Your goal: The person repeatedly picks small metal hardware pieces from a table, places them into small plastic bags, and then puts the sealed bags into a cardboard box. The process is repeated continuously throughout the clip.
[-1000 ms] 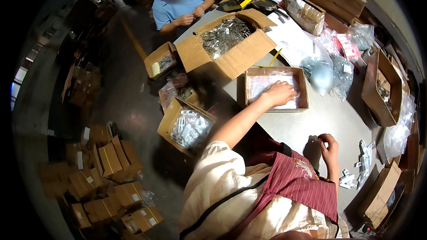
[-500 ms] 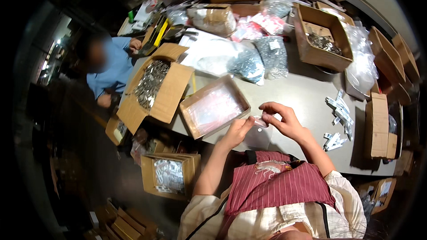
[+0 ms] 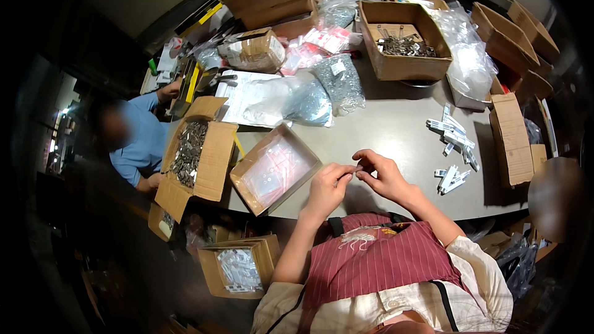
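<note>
Both my hands meet above the near edge of the table, fingertips pinched close together. My left hand (image 3: 327,188) and my right hand (image 3: 388,180) are closed on a small clear plastic bag (image 3: 357,169). Only a thin reddish edge of it shows between the fingers; the rest is hidden or seen edge-on. Just left of my left hand sits a shallow cardboard box (image 3: 288,190) holding flat clear bags (image 3: 272,167) with reddish strips. Right of my right hand lie two loose piles of short whitish strips, a larger pile (image 3: 455,133) and a smaller pile (image 3: 451,180).
An open carton (image 3: 213,161) of metal parts stands at the left, beside a person in blue (image 3: 139,139). Another carton (image 3: 402,69) of metal pieces is at the back. Below the table edge is a box of whitish pieces (image 3: 238,269). A blurred head (image 3: 554,198) shows at right.
The view has shifted, so table things appear further left. My hands have drawn together, and the bag that hung visibly below them now shows only as an edge. A blurred head has appeared at right.
</note>
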`<state>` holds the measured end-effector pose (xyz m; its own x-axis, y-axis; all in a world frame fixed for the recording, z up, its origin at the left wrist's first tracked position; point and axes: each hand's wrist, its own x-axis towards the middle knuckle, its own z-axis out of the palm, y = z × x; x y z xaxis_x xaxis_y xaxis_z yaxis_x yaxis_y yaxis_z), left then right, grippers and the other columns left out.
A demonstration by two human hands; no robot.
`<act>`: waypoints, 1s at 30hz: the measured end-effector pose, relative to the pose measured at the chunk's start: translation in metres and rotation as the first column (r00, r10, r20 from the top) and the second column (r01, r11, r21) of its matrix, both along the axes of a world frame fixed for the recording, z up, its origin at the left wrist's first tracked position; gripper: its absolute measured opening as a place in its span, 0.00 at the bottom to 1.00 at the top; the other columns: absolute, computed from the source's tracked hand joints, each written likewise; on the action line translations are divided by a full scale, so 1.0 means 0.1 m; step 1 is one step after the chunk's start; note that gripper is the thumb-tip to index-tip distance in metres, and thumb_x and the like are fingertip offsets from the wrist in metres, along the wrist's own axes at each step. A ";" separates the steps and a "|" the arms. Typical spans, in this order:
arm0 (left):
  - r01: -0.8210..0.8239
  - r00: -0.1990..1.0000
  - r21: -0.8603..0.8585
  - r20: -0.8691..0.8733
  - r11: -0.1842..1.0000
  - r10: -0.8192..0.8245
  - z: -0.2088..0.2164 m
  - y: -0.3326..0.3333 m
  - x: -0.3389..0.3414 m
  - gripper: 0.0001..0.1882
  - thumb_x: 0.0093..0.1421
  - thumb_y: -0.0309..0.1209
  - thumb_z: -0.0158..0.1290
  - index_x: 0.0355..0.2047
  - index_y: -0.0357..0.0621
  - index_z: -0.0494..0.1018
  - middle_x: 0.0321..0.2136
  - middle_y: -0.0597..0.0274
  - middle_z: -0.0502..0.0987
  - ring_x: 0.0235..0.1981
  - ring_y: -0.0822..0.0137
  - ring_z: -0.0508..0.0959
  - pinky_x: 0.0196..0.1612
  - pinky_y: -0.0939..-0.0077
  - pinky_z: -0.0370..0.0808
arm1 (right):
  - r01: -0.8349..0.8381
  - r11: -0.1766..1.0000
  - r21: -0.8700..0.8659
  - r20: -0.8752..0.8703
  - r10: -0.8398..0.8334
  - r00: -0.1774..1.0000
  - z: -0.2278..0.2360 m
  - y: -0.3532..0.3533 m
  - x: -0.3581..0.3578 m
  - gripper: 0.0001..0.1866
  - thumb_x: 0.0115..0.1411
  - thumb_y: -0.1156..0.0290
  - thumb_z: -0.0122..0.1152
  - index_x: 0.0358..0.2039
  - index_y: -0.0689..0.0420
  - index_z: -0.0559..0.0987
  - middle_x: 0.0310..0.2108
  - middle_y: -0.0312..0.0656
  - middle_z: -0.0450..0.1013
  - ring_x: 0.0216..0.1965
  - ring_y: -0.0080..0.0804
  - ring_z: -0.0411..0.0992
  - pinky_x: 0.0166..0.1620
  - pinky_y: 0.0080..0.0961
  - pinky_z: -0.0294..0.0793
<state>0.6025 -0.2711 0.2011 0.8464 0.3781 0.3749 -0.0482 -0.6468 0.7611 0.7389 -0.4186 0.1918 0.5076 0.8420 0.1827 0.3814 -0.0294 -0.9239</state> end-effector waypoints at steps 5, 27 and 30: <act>-0.065 0.995 -0.307 0.050 0.949 0.085 -0.03 -0.16 0.01 0.04 0.62 0.24 0.58 0.32 0.35 0.78 0.30 0.54 0.81 0.27 0.63 0.80 0.31 0.70 0.75 | -0.188 0.976 -0.106 -0.235 0.159 0.959 0.04 -0.18 0.12 0.17 0.60 0.75 0.65 0.50 0.61 0.76 0.31 0.41 0.78 0.33 0.29 0.78 0.38 0.29 0.78; 0.131 0.984 0.033 -0.126 0.991 -0.126 -0.19 -0.42 0.23 0.11 0.51 0.27 0.65 0.34 0.38 0.78 0.29 0.57 0.79 0.31 0.57 0.78 0.37 0.65 0.75 | -0.073 0.997 -0.022 0.416 0.076 0.906 0.02 -0.75 0.11 0.24 0.45 0.73 0.57 0.47 0.55 0.81 0.51 0.43 0.76 0.63 0.47 0.64 0.71 0.59 0.47; 0.161 0.984 0.208 -0.108 0.965 -0.141 -0.14 -0.41 0.28 0.16 0.50 0.26 0.65 0.40 0.40 0.77 0.34 0.54 0.79 0.37 0.53 0.78 0.43 0.61 0.73 | -0.109 0.985 -0.137 0.326 0.148 0.934 -0.14 -0.79 0.14 0.27 0.44 0.69 0.59 0.49 0.49 0.83 0.54 0.43 0.74 0.68 0.50 0.59 0.71 0.68 0.36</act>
